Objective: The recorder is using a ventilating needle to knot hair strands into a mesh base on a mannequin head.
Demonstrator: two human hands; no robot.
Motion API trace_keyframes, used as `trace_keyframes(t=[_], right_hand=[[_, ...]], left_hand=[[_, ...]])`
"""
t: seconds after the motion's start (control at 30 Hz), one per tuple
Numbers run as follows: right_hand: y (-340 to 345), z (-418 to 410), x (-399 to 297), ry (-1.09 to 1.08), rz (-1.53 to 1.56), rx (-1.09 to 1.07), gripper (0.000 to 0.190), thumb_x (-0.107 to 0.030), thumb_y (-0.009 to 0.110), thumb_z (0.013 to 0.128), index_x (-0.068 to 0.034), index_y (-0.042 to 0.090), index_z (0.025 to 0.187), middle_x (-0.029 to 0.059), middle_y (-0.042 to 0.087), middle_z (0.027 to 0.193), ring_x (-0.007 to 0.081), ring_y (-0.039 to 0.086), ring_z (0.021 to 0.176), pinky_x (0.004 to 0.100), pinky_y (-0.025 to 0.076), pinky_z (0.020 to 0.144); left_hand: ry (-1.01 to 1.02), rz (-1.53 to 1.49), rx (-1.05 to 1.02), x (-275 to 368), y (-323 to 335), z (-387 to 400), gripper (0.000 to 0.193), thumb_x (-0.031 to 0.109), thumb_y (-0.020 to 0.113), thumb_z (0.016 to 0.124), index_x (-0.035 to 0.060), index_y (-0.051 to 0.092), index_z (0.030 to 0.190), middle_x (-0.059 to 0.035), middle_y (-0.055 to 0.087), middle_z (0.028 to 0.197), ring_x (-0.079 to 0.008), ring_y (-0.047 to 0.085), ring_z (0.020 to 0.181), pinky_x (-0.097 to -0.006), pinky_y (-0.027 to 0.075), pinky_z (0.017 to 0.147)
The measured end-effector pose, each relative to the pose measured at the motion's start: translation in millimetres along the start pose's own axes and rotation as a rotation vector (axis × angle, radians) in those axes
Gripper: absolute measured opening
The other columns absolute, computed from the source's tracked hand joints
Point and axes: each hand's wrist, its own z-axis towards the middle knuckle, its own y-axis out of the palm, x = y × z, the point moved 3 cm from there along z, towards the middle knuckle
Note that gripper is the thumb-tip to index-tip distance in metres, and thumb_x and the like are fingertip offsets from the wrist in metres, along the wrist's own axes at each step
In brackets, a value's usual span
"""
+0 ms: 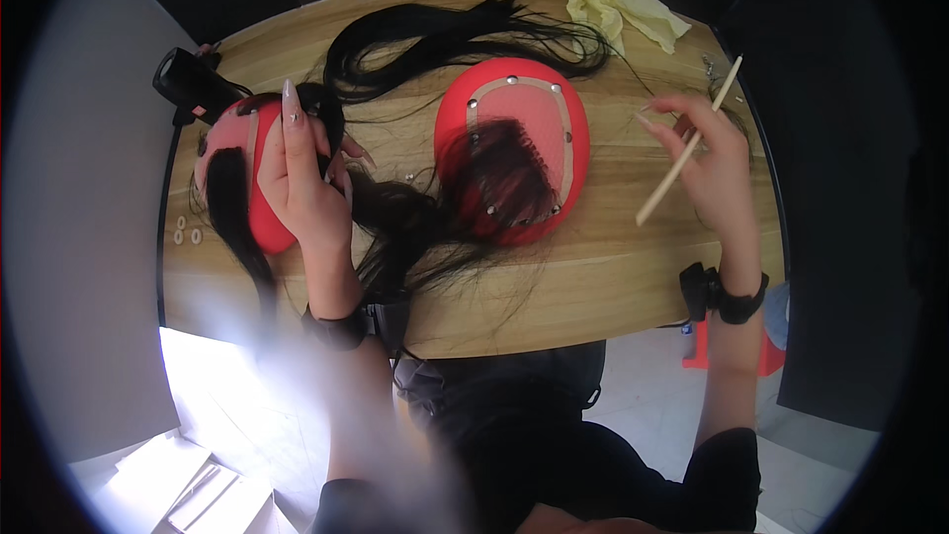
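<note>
My left hand [304,178] is raised over the left red head block [270,226], its fingers curled around a lock of black hair [332,115]. A slim wooden stick [686,152], apparently a ventilating needle's handle, lies slanted across my right hand [715,163]. Thumb and index finger of that hand come close together, and a thin strand runs towards them from the far bundle. Between the hands sits a second red head block [452,111] with pink netting [511,107] pinned on it by metal pins. Knotted black hair [504,170] covers the netting's lower part.
A long looped bundle of black hair [415,22] lies along the back of the wooden table [630,289]. A black cylindrical device [193,81] is at the left, near several small pale rings [179,236]. At the back right lies a crumpled yellow cloth [623,11]. Dark panels flank the table.
</note>
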Motion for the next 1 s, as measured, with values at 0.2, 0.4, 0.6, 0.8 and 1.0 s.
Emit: trace_keyframes(t=[0.2, 0.4, 0.6, 0.8, 1.0], right_hand=[[27, -15, -49, 0.112, 0.561, -0.273, 0.017, -0.014, 0.062, 0.082, -0.004, 0.057, 0.095, 0.0095, 0.057, 0.079, 0.0214, 0.055, 0.069, 0.0299, 0.043, 0.064], [49, -43, -26, 0.166, 0.540, -0.464, 0.012, -0.014, 0.052, 0.090, -0.002, 0.052, 0.086, 0.0045, 0.057, 0.065, 0.0108, 0.051, 0.052, 0.0249, 0.040, 0.050], [33, -52, -13, 0.076, 0.216, -0.415, 0.022, -0.022, 0.055, 0.089, -0.003, 0.053, 0.077, 0.0108, 0.053, 0.061, 0.0246, 0.054, 0.055, 0.0324, 0.041, 0.053], [29, -36, -42, 0.066, 0.372, -0.099, 0.018, -0.018, 0.060, 0.085, -0.003, 0.055, 0.077, 0.0119, 0.054, 0.062, 0.0296, 0.054, 0.054, 0.0357, 0.040, 0.049], [52, -40, -70, -0.265, 0.354, -0.222, 0.012, -0.016, 0.062, 0.082, -0.005, 0.056, 0.081, 0.0101, 0.053, 0.062, 0.0281, 0.055, 0.055, 0.0374, 0.041, 0.049]], left_hand=[[-0.007, 0.029, -0.014, -6, -1, -1, 0.029, 0.022, 0.044, 0.095, -0.0007, 0.057, 0.108, 0.0015, 0.041, 0.065, -0.0048, 0.046, 0.048, -0.0152, 0.028, 0.038], [-0.019, 0.012, -0.028, -6, -2, 0, 0.030, 0.022, 0.043, 0.095, -0.0009, 0.056, 0.109, 0.0013, 0.041, 0.066, -0.0053, 0.048, 0.049, -0.0153, 0.027, 0.037], [-0.002, -0.023, -0.023, -1, 0, 0, 0.031, 0.021, 0.043, 0.095, -0.0012, 0.054, 0.115, 0.0013, 0.041, 0.067, -0.0055, 0.047, 0.048, -0.0153, 0.029, 0.038], [0.020, -0.056, -0.028, -8, 1, -1, 0.032, 0.020, 0.043, 0.095, -0.0011, 0.054, 0.116, 0.0014, 0.040, 0.067, -0.0059, 0.046, 0.047, -0.0158, 0.030, 0.038], [-0.070, -0.067, 0.007, -1, 6, -4, 0.035, 0.021, 0.043, 0.095, -0.0004, 0.051, 0.121, 0.0017, 0.040, 0.066, -0.0068, 0.045, 0.046, -0.0173, 0.035, 0.039]])
